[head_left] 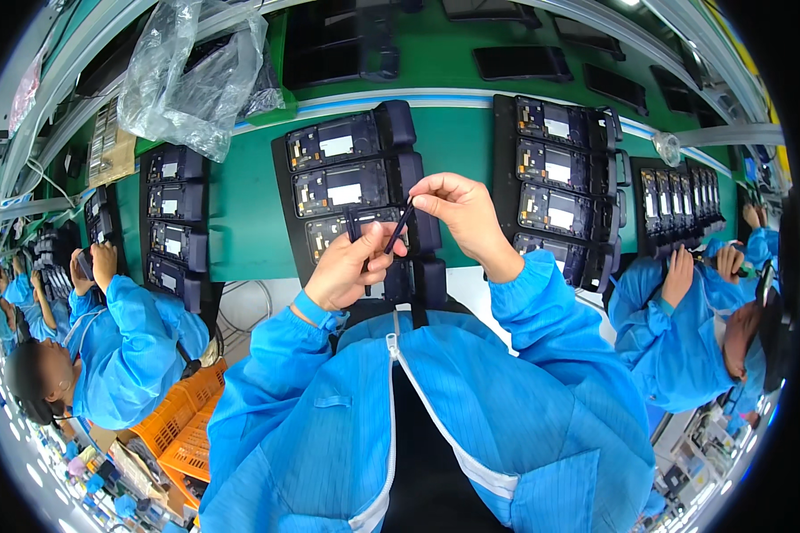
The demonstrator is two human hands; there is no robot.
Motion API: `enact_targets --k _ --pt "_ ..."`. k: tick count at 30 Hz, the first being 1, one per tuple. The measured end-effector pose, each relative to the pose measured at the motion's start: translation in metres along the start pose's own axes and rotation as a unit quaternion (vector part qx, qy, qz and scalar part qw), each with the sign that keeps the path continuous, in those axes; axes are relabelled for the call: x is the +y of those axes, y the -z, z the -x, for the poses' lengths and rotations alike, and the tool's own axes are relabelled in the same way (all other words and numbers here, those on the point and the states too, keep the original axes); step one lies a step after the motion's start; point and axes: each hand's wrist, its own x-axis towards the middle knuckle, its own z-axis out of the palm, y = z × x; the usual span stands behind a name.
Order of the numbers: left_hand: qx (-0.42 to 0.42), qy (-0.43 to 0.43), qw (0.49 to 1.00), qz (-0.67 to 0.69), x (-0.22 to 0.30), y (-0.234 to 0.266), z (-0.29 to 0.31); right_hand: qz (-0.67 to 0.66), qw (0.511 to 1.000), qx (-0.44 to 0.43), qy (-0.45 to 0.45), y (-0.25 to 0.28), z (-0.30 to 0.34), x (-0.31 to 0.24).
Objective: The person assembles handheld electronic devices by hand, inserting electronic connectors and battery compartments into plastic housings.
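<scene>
You are at a green conveyor belt [249, 213] that runs from nine o'clock to three o'clock across the upper half of the view, with a pale rail along its far edge. A crumpled clear plastic bag [191, 75] hangs at eleven o'clock. At eight o'clock a person in a blue smock [124, 346] sits bent over their own work, and below them is an orange crate [182, 426]. At three o'clock another person in blue [684, 338] has both hands at the belt edge.

Your left hand [351, 266] and right hand [462, 213] meet just above the centre. Between them is a thin dark strip [398, 226], slanted from lower left up to the right. The thumb and fingertips of your right hand pinch its upper end tightly; the thumb and forefinger of your left hand close on its lower end. Your left hand also grips a dark flat part [356, 226] that sticks up at twelve o'clock from its fingers. Just what that part is, you cannot tell.

Directly behind your hands, at twelve o'clock, a black tray [280, 178] lies on the belt, holding a column of phone frames with white labels. A second black tray [505, 160] at two o'clock holds four more, a third [147, 222] at ten o'clock holds four, and a fourth [640, 200] farther right holds a row set edgewise.
</scene>
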Motion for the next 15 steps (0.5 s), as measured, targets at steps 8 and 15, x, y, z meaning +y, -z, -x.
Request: enact_targets --k 8,15 --pt "0.013 0.053 0.997 0.057 -0.02 -0.01 -0.001 -0.054 0.998 -0.004 -0.015 0.008 0.015 0.02" --pt "0.097 -0.01 0.995 -0.031 -0.04 -0.01 -0.01 -0.05 0.989 0.025 -0.14 0.011 0.029 0.015"
